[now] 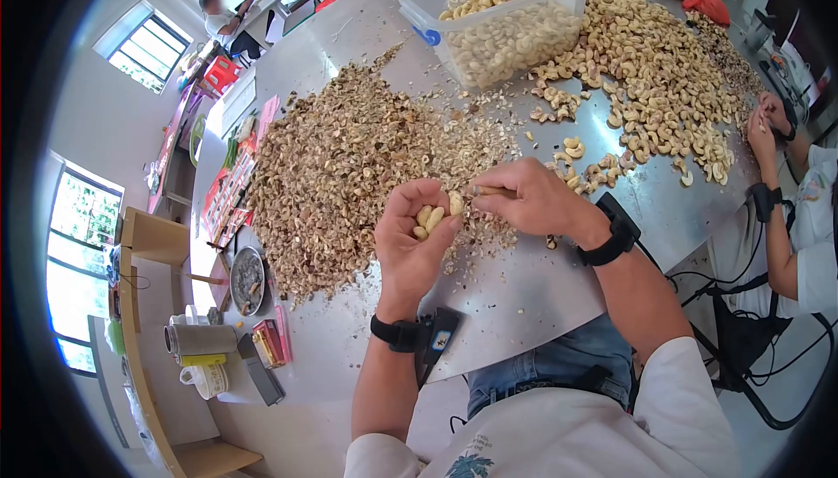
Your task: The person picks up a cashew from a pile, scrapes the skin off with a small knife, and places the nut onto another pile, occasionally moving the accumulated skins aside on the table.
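Observation:
My left hand [407, 247] is closed around several pale cashews [428, 220] resting in its palm, with one cashew [456, 203] held up at the fingertips. Close beside it, my right hand [546, 203] pinches a thin brown tool [494, 191], its tip pointing toward that raised cashew. The tool's exact kind cannot be made out. Below both hands spreads a large heap of brown shell and skin fragments [340, 164]. To the right lies a big pile of cashews [655, 68], with some loose cashews [573, 148] nearer my right hand.
A clear plastic box [515, 41] of cashews stands at the back of the metal table [524, 281]. On the left are a round metal dish [248, 281], a cup [201, 339] and small boxes [269, 343]. A co-worker's hands [768, 120] are at the right edge; another person [223, 24] sits far back.

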The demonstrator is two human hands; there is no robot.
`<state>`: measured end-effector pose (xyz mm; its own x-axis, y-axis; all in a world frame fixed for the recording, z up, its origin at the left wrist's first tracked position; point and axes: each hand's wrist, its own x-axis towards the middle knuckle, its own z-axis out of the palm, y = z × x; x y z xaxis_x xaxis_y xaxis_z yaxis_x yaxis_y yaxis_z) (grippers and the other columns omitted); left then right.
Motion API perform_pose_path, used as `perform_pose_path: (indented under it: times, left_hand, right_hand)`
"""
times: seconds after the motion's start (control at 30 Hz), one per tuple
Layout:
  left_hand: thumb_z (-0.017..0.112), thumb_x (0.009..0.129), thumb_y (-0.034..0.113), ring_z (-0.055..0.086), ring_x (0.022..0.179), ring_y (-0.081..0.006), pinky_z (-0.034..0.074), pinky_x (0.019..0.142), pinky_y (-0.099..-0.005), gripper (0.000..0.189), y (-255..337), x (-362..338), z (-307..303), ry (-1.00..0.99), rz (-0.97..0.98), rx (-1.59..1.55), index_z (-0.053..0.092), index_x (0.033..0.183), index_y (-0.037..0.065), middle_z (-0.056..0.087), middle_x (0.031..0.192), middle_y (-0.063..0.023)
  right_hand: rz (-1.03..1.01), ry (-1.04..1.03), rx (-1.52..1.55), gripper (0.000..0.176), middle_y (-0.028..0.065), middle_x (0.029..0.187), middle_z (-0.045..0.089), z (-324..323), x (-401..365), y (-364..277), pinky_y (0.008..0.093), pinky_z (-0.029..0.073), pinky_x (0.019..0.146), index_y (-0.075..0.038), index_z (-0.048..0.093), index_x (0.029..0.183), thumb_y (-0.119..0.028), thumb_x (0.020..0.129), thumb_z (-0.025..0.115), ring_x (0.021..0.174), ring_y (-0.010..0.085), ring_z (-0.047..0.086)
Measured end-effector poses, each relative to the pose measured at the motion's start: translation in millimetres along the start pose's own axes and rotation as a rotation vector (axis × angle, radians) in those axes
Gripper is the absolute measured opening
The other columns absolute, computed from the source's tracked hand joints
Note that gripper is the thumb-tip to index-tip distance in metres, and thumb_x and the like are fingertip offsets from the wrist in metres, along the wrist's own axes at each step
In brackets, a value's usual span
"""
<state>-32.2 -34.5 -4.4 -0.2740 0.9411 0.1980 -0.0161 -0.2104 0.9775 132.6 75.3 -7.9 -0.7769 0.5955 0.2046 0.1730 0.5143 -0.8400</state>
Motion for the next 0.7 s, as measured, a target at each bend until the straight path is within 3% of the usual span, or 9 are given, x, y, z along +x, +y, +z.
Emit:
perform_pose_path:
  times: [0.4,0.5,0.6,0.7]
  left_hand:
    - [0.065,0.077,-0.009,0.055,0.077,-0.0055,0.046,0.063,-0.0176,0.041,3.1,0.2,1.4,0.015,-0.013,0.000,0.050,0.113,0.001,0.060,0.093,-0.0038]
    - [0.065,0.077,-0.009,0.056,0.077,-0.0057,0.046,0.064,-0.0178,0.041,2.4,0.3,0.7,0.018,-0.032,0.023,0.050,0.113,0.001,0.061,0.094,-0.0040]
    - [0.066,0.076,-0.009,0.056,0.077,-0.0061,0.047,0.064,-0.0179,0.043,3.2,-0.4,1.9,0.012,-0.013,0.037,0.049,0.114,0.001,0.061,0.094,-0.0044]
    - [0.066,0.076,-0.009,0.056,0.078,-0.0063,0.047,0.065,-0.0179,0.045,2.9,-0.1,1.1,0.003,-0.023,0.014,0.048,0.116,0.001,0.061,0.094,-0.0048]
  right_hand:
    - [-0.130,-0.008,0.015,0.020,0.0117,0.068,0.060,1.8,-0.8,-1.6,0.0293,0.040,0.053,0.000,0.066,0.098,-0.008,0.079,0.066,0.056,0.0139,0.053]
    - [-0.254,0.282,-0.211,0.020,0.0123,0.068,0.060,9.3,3.8,2.5,0.0284,0.040,0.053,0.000,0.066,0.098,-0.008,0.080,0.066,0.057,0.0121,0.051]
    - [0.034,0.071,-0.007,0.020,0.0113,0.070,0.061,-6.1,-0.6,-5.0,0.0275,0.040,0.055,0.000,0.066,0.098,-0.009,0.080,0.066,0.059,0.0110,0.052]
    - [-0.009,-0.012,0.095,0.021,0.0087,0.070,0.061,-4.6,-2.7,-4.4,0.0265,0.040,0.055,-0.001,0.067,0.099,-0.010,0.080,0.067,0.060,0.0103,0.052]
